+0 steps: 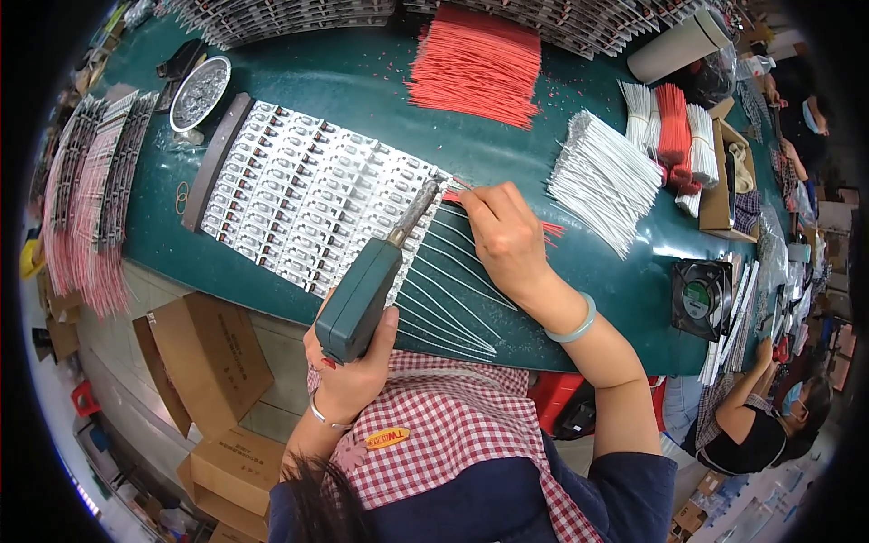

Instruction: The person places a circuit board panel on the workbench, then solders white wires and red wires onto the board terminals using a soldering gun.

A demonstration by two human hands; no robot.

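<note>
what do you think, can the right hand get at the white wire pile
Probably yes: the white wire pile lies near the right hand, and only the ends of the red wires poke into the gap. The hand seems to hold those, so it may need to let go first.

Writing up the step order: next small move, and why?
Probably bring a red wire's end to the soldering gun tip at the boards' edge: the right hand pinches red wires there, the left hand points the gun there, and white wires trail from that edge. Contact is too small to tell.
</note>
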